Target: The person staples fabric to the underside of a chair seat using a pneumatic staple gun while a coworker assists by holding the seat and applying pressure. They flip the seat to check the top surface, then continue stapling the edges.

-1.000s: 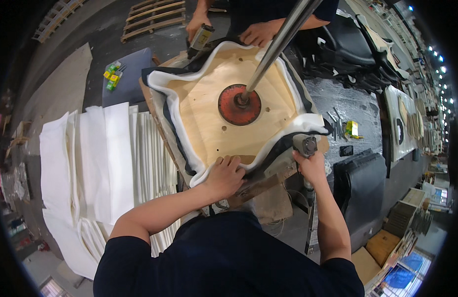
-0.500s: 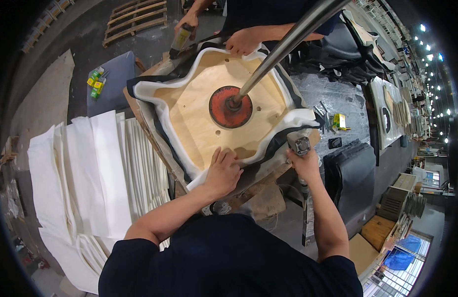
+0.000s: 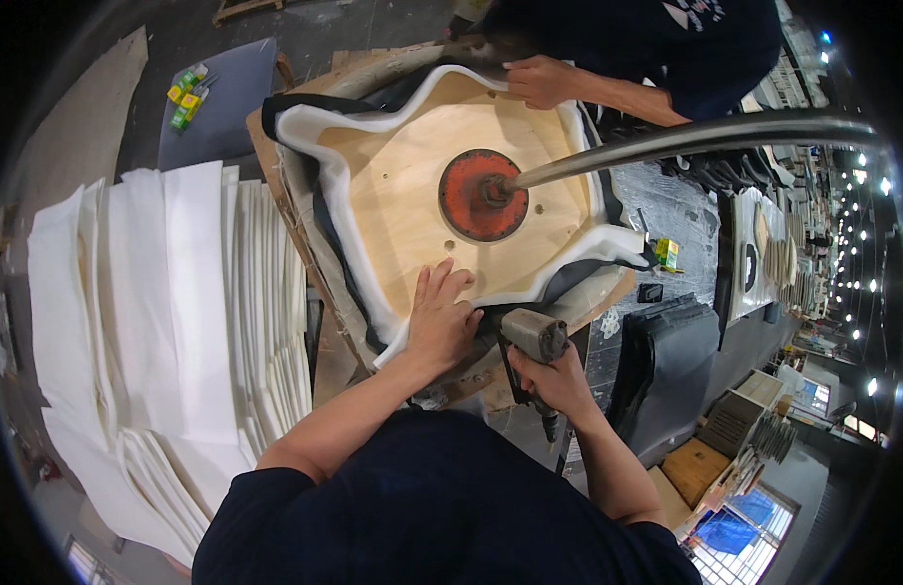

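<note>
Fingers (image 3: 440,279) of the left hand (image 3: 440,327) lie apart on the wooden panel (image 3: 398,210), on the worker's (image 3: 442,507) side of the red disc (image 3: 463,187). Those of the right hand (image 3: 557,378) are wrapped round a grey gun-shaped tool (image 3: 531,333), nearer the worker and slightly right of the disc. The panel sits under the disc, rimmed with white padding (image 3: 336,195); beyond the disc, a co-worker's hand (image 3: 542,81) is at that padding.

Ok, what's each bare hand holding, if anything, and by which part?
The right hand holds a grey metal power tool by its handle. The left hand lies over thick white padding; whether it grips that can't be told.
</note>
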Demonstrator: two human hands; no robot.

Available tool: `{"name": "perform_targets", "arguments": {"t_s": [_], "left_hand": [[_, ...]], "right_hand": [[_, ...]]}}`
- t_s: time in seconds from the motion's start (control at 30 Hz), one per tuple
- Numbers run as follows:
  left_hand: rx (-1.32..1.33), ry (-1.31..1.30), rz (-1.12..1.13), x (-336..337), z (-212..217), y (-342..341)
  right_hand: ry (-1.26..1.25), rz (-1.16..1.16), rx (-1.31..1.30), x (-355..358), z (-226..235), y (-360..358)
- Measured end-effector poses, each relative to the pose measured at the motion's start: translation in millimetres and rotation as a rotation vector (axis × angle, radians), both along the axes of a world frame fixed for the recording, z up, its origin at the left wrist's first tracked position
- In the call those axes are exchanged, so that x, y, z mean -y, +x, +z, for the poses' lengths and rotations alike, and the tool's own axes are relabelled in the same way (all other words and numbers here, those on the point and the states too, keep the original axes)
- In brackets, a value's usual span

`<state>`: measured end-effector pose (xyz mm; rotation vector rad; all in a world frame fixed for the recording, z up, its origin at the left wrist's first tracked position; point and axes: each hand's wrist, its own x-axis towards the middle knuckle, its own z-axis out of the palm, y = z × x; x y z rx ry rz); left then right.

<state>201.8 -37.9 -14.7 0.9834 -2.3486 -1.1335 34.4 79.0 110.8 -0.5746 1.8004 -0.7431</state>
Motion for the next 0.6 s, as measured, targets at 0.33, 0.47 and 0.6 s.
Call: {"name": "perform_targets", "arguments": {"t_s": [0.33,0.47,0.6], "left_hand": [[-0.037,0.038,0.03,1,1,1],[-0.043,0.044,0.034,1,0,1],[-0.049,0.04,0.039,-1,0,1]], "right_hand": [[0.111,0.033,-0.048,24,-6,7],[0.127,0.097,-0.135,36,-1,11],[0.218,0.054,-0.145,35,-3,16]]}}
